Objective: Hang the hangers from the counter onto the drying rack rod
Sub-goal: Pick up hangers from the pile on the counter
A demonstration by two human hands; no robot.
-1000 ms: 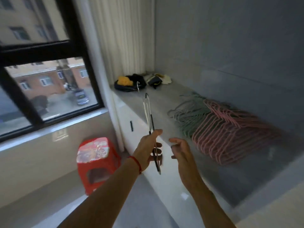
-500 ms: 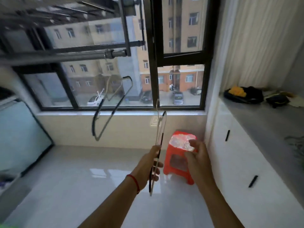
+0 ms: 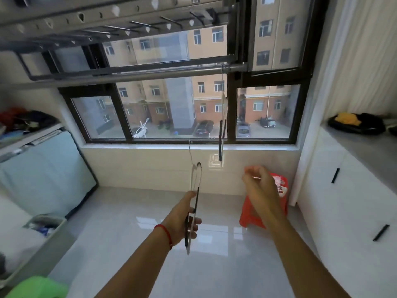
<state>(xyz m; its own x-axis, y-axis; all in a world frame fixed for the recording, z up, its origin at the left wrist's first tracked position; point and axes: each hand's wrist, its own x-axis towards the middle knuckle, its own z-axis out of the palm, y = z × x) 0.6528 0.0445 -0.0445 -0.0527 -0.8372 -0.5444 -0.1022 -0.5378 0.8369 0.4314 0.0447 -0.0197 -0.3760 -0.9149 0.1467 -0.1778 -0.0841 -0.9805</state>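
Left hand [image 3: 184,220] fingers clamped on 1 upright hanger [image 3: 194,196]; right hand [image 3: 258,186] raised, fingers loosely curled, holding nothing; 1 hanger on rod [image 3: 222,130].

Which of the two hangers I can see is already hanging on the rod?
The hanger at the rod's right end, seen against the window; it hangs free from its hook. The other hanger is gripped upright in the left hand, below the rod.

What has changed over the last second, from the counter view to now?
The view swung from the counter to the window and up to the rod. The hanging hanger, seen side-on half a second ago, is now edge-on near the rod's right end. The right hand rose, holding nothing. The left hand still grips its hanger, hook up.
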